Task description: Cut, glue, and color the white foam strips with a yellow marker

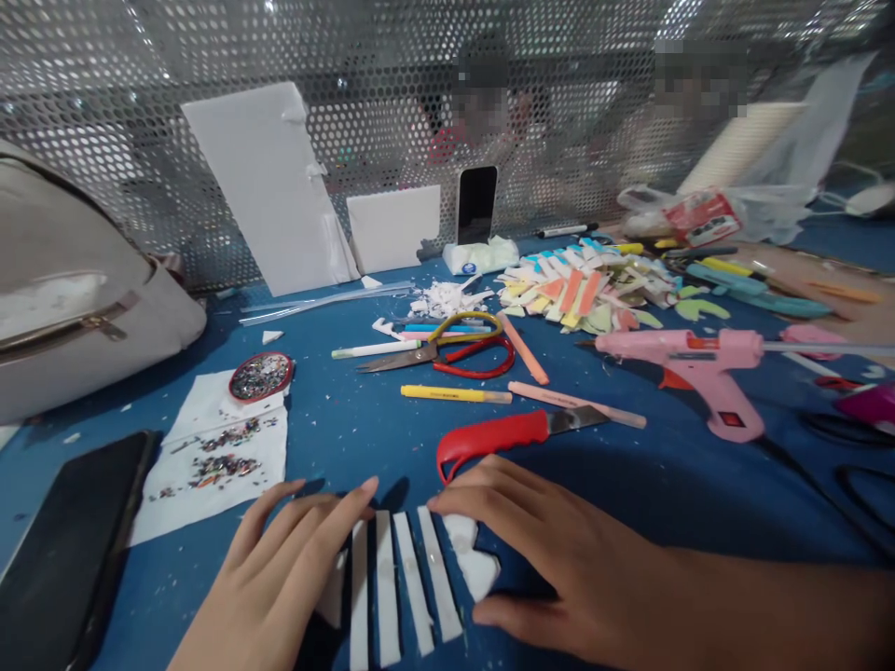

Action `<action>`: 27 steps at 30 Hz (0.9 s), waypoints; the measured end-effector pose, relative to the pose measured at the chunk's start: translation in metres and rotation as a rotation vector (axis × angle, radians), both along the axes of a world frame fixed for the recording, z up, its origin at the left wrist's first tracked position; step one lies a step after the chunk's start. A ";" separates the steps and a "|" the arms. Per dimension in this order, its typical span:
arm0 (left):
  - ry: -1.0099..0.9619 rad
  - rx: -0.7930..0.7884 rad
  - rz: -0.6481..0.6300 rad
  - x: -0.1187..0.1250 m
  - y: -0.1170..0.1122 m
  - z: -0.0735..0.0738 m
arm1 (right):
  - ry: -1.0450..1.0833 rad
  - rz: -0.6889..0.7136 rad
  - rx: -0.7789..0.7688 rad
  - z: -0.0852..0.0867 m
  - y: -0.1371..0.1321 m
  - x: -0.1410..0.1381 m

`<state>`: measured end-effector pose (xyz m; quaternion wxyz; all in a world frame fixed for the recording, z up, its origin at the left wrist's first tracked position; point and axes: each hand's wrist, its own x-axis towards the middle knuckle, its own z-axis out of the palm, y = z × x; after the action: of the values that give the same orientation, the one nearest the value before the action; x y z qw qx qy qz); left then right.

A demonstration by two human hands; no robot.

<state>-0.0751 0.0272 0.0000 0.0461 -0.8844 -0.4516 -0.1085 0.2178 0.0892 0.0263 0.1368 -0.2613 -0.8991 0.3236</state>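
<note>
Four strips (412, 578), roughly parallel, just nearside of knife (493, 438). Best handled, I judge, by light fingertip nudges at the ends, no pressing. Left hand (283, 559), left-nearside of knife: palm down, fingers loosely extended. Right hand (552, 536), nearside: thumb and index wide apart. Neither grips anything.

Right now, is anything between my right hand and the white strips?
Yes, on the thumb side: an irregular white piece lies between your right hand and the white strips. Nothing visible blocks the index finger.
</note>
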 end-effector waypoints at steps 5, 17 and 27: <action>-0.091 0.023 -0.018 0.000 0.002 -0.004 | -0.022 -0.003 0.002 -0.002 0.000 0.001; -0.152 -0.011 -0.038 -0.004 0.001 -0.008 | -0.042 -0.006 0.019 0.001 0.002 -0.001; -0.108 0.025 -0.007 -0.007 -0.002 -0.013 | -0.016 -0.020 0.033 0.001 0.002 0.001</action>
<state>-0.0822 0.0251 -0.0134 0.0323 -0.8781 -0.4491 -0.1618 0.2190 0.0909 0.0269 0.1371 -0.2705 -0.9026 0.3054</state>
